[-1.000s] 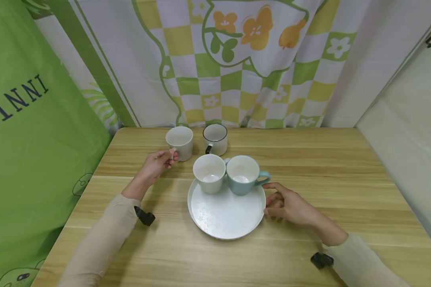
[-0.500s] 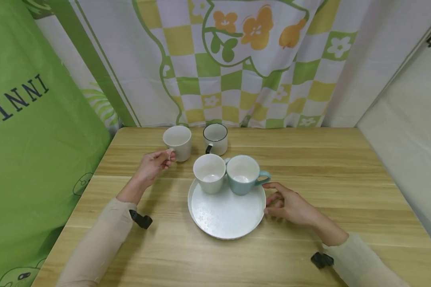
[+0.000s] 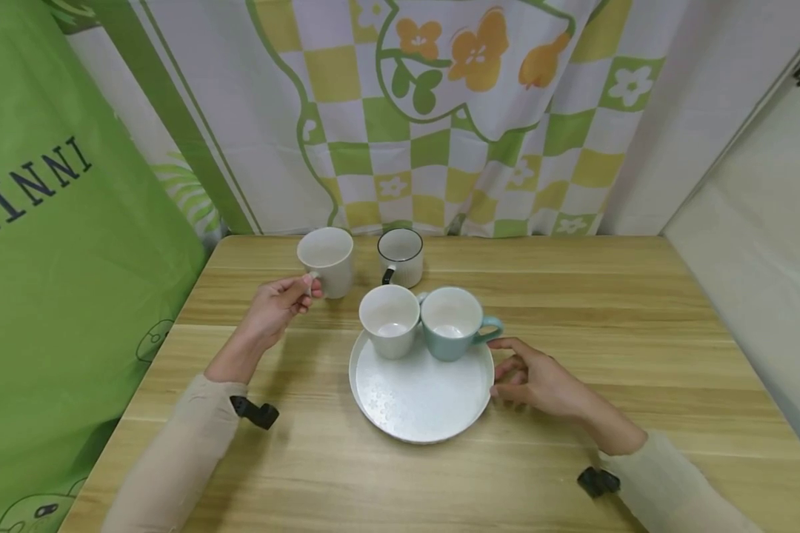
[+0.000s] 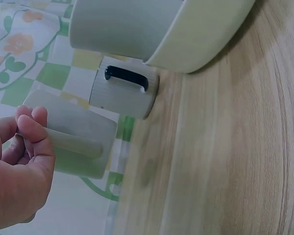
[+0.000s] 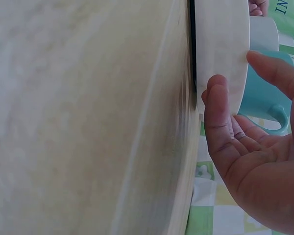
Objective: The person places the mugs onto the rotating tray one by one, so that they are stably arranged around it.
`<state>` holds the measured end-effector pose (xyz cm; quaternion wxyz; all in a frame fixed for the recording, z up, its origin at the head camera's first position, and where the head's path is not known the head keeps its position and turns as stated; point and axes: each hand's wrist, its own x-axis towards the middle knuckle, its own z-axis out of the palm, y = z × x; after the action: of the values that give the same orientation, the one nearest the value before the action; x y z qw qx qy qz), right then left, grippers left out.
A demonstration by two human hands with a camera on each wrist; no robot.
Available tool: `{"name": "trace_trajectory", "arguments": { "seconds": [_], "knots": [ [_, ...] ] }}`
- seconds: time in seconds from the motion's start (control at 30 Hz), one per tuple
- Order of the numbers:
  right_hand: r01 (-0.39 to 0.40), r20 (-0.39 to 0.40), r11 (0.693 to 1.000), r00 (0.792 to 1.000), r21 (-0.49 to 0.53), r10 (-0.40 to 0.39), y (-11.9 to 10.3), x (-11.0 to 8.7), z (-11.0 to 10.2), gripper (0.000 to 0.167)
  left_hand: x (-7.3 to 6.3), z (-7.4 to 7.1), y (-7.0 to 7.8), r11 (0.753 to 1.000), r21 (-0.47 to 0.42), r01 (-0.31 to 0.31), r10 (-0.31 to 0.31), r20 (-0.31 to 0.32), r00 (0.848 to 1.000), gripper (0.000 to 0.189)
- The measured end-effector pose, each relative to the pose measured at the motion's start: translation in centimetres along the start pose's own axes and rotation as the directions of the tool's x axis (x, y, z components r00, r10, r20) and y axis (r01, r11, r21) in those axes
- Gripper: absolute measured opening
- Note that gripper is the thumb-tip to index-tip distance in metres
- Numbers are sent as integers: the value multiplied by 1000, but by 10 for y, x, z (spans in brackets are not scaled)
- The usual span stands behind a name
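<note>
My left hand point(image 3: 273, 311) pinches the handle of a pale grey mug point(image 3: 330, 259) at the back left. In the left wrist view the mug point(image 4: 73, 129) hangs above the tabletop, its base toward the wood and curtain showing between them. A round white tray point(image 3: 420, 403) lies mid-table. At its back stand a white cup point(image 3: 389, 326) and a light blue mug point(image 3: 448, 340), side by side, the blue one's handle pointing right. My right hand point(image 3: 540, 381) rests loosely bent at the tray's right edge, fingertips at rim and side wall point(image 5: 220, 44).
A ribbed white mug point(image 3: 403, 270) with a black rim and black handle stands behind the tray, right of the held mug. The wooden table point(image 3: 573, 289) ends at a checked curtain point(image 3: 433, 155). Green fabric point(image 3: 60, 296) hangs along the left side.
My left hand has drawn the pale grey mug slightly left, and the mug looks larger and higher in the head view. The right hand, tray and other mugs hold their places.
</note>
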<state>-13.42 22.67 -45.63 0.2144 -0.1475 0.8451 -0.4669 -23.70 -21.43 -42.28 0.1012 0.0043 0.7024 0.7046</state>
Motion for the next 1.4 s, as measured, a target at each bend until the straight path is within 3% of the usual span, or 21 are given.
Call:
{"name": "trace_trajectory", "arguments": {
  "seconds": [0.6, 1.4],
  "knots": [
    [7, -6, 1000, 1000, -5, -7, 0, 1, 0, 75, -18, 6, 23, 999, -38, -21, 22, 27, 999, 26],
    [-2, 4, 1000, 1000, 30, 2, -2, 0, -1, 75, -48, 31, 56, 995, -85, -44, 50, 76, 996, 18]
  ]
}}
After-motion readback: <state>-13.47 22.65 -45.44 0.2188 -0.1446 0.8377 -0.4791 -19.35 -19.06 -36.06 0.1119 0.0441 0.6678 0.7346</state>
